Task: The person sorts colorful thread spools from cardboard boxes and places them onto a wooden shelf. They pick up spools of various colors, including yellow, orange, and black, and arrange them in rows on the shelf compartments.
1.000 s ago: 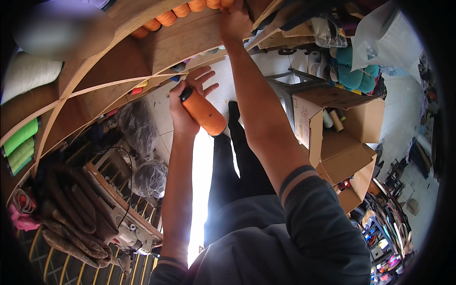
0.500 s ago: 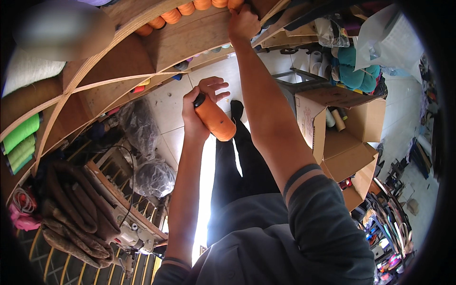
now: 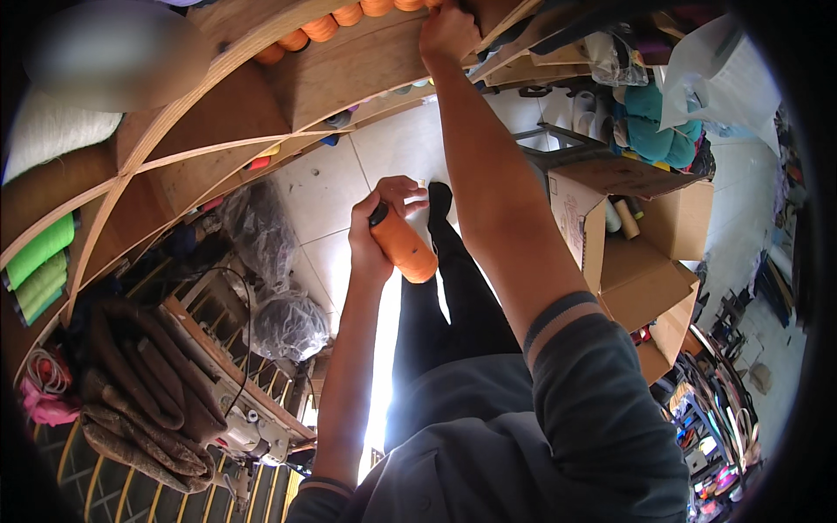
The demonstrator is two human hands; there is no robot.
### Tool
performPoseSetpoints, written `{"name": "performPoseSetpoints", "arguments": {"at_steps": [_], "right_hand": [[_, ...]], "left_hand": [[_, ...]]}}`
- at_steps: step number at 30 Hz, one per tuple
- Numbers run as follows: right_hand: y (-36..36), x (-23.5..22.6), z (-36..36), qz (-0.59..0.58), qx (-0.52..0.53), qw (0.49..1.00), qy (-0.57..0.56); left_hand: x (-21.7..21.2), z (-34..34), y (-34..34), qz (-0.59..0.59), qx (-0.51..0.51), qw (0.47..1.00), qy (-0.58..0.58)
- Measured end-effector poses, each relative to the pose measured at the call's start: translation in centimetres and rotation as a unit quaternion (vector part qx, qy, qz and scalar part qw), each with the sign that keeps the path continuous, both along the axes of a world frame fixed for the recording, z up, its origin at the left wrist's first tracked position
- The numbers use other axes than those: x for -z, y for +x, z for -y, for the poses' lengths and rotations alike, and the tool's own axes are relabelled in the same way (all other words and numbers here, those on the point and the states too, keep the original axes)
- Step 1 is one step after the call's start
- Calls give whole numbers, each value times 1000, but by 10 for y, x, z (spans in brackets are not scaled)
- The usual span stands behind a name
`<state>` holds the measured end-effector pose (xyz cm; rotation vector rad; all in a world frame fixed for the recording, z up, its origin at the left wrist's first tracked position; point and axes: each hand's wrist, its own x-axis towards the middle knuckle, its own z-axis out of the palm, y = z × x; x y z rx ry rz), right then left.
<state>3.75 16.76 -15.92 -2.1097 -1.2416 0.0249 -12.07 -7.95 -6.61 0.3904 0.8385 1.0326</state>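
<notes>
An orange thread spool [image 3: 404, 247] with a dark end cap lies tilted in my left hand [image 3: 368, 240], over my legs. The palm and thumb support it while some fingertips stick out past the cap. My right hand [image 3: 449, 37] reaches up to the wooden shelf [image 3: 357, 57], its fingers curled at the right end of a row of orange thread spools [image 3: 349, 15]. A sliver of the end spool shows beside these fingers; the top edge of the view cuts off the rest.
An open cardboard box [image 3: 641, 261] with several thread cones stands on the right. Teal yarn bundles [image 3: 647, 122] sit behind it. Green spools [image 3: 42, 261] fill a left shelf compartment. A brown folded cloth [image 3: 144, 392] lies by a sewing machine [image 3: 257, 436]. Clear plastic bags [image 3: 288, 322] rest nearby.
My left hand has come slightly down and to the right with the orange spool. My right hand stays at the row's end, its fingers a little farther out of view at the top.
</notes>
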Motion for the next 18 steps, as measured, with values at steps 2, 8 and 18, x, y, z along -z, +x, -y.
{"name": "performPoseSetpoints", "arguments": {"at_steps": [2, 8, 18], "right_hand": [[-3, -1, 2, -13, -11, 1000, -1], [-2, -10, -8, 44, -28, 995, 84], [14, 4, -6, -50, -77, 995, -45]], "left_hand": [[0, 7, -2, 3, -9, 1000, -14], [8, 26, -13, -11, -17, 999, -32], [3, 40, -21, -16, -49, 998, -44]]}}
